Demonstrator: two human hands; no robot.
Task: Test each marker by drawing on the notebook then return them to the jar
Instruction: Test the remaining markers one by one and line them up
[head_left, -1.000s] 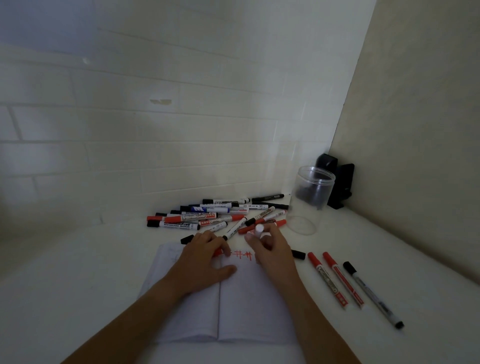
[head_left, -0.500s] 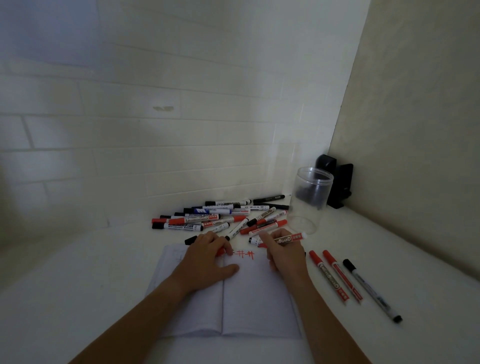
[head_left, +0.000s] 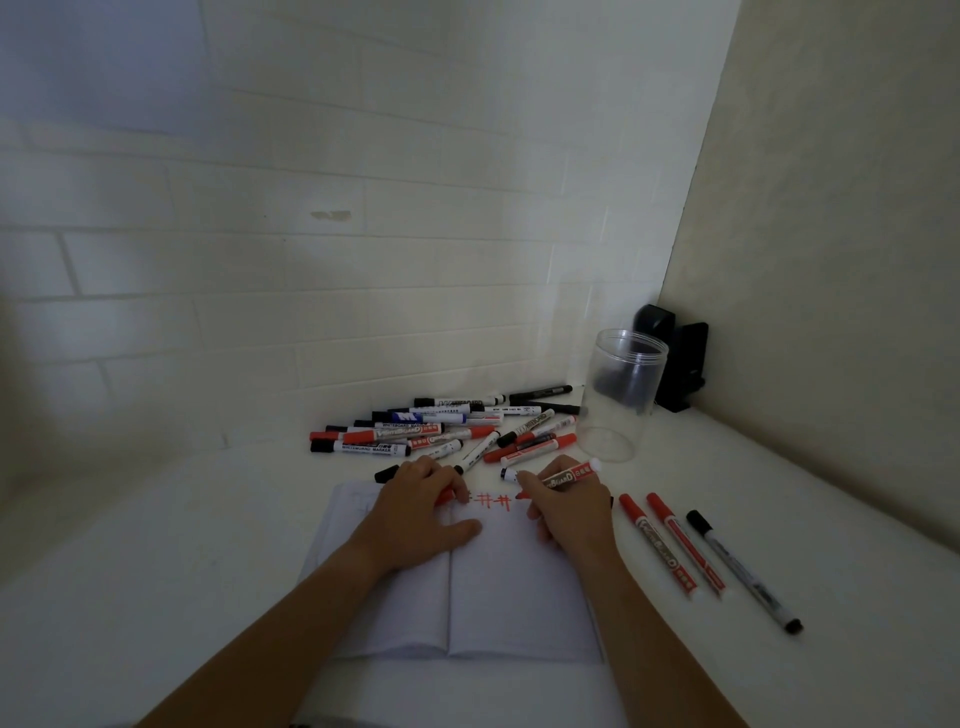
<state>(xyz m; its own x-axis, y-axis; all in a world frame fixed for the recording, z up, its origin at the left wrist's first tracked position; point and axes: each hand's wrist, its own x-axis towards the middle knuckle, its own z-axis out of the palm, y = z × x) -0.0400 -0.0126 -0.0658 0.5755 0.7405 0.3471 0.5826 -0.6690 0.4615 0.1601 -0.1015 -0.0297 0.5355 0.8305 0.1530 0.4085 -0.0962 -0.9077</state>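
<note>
An open white notebook (head_left: 514, 592) lies in front of me, with red hash marks (head_left: 488, 500) along the top of its right page. My right hand (head_left: 569, 512) grips a red whiteboard marker (head_left: 569, 477), its tip down on the page beside the marks. My left hand (head_left: 415, 512) rests on the notebook's left page, fingers curled round a red cap (head_left: 444, 498). A heap of red, black and blue markers (head_left: 441, 431) lies beyond the notebook. The clear plastic jar (head_left: 621, 395) stands upright to the right of the heap, with no markers visible in it.
Two red markers (head_left: 657, 548) and a black marker (head_left: 743, 569) lie side by side right of the notebook. A black object (head_left: 680, 358) stands in the corner behind the jar. White brick wall behind, beige wall to the right.
My right hand turned the red marker from end-up into a writing hold and brought its tip down to the page. My left hand stayed on the notebook.
</note>
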